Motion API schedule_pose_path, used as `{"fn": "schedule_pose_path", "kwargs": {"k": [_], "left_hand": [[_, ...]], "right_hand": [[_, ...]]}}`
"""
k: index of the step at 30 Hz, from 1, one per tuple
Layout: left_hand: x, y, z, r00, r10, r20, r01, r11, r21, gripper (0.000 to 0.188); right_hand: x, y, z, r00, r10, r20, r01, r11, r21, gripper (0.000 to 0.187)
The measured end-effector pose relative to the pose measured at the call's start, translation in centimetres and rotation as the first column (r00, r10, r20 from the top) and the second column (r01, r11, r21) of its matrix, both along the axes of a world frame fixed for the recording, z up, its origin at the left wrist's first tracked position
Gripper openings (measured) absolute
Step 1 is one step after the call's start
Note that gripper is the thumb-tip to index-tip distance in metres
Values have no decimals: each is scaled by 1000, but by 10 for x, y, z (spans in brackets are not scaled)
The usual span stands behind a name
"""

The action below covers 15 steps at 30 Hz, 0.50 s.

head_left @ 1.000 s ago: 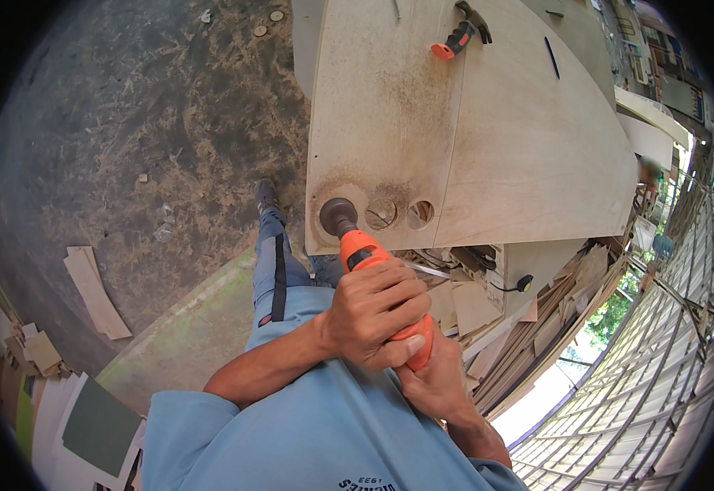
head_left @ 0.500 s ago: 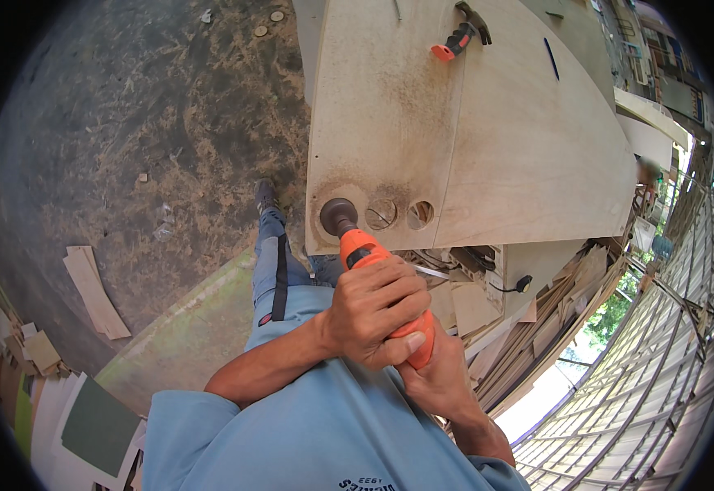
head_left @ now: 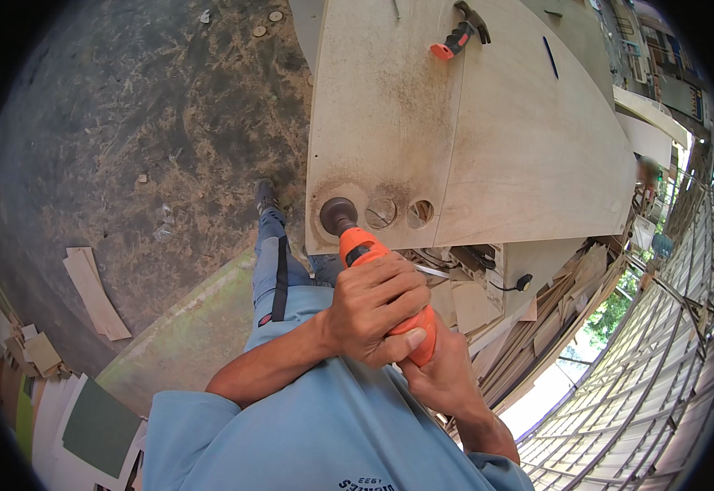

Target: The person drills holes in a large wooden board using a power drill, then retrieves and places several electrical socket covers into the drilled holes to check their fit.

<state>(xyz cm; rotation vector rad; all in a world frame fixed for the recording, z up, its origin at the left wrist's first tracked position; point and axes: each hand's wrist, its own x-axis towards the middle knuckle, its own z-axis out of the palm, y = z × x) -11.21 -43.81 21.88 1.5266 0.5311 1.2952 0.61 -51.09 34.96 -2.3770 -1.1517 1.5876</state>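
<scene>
An orange power drill slants across the lower middle, its dark round hole saw against the near left corner of a pale wooden board. My left hand is wrapped over the drill's body. Behind it, my right hand grips the rear end, and some of its fingers are hidden. To the right of the hole saw, two round holes are cut in a row along the board's near edge. Brownish dust lies around the cutter and farther up the board.
A claw hammer with a red-and-black handle and a dark blue pen-like stick lie far up the board. Wood strips are stacked at the right. A narrow plank rests on the dusty floor at left.
Almost nothing differs. The drill's rear end and my right forearm have shifted very slightly to the right, while the hole saw is at the same spot on the board.
</scene>
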Motion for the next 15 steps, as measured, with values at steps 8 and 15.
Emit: {"fn": "schedule_pose_path", "kwargs": {"k": [8,15], "left_hand": [[0,2,1,1000,19,4,-19,1000,-8,34],[2,2,2,1000,25,5,-25,1000,-17,34]], "right_hand": [[2,6,3,1000,9,7,-9,999,-52,54],[1,10,6,1000,-18,14,19,998,-61,39]]}}
